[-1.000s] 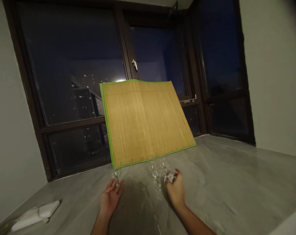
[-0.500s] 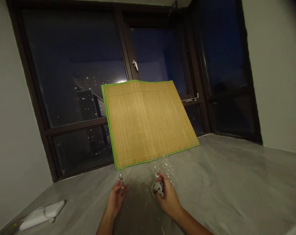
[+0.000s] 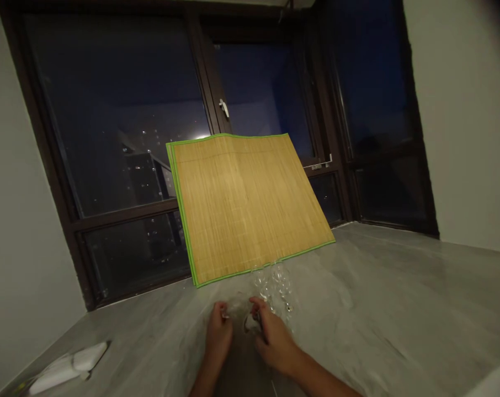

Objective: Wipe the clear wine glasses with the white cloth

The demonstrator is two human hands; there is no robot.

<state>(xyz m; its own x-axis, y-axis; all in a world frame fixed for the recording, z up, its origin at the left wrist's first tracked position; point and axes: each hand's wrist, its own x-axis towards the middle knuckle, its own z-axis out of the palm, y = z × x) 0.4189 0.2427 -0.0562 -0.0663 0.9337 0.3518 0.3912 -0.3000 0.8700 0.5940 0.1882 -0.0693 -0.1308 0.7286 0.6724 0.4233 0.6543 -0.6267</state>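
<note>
My left hand (image 3: 218, 334) and my right hand (image 3: 274, 341) are close together over the grey counter (image 3: 378, 309). Between them I hold a clear stemmed glass (image 3: 236, 309), gripped by my left hand. A small crumpled white cloth (image 3: 250, 322) is pinched in my right hand against the glass. Several more clear glasses (image 3: 275, 284) stand just beyond my right hand. Behind them a bamboo mat with a green edge (image 3: 245, 204) leans against the dark window.
A white flat object (image 3: 68, 366) lies on the counter at the near left. Dark window frames (image 3: 109, 212) run along the back. Pale walls close in the left and right sides.
My left hand has lifted a glass from the left and brought it toward the middle. My right hand with the cloth has moved left to meet it.
</note>
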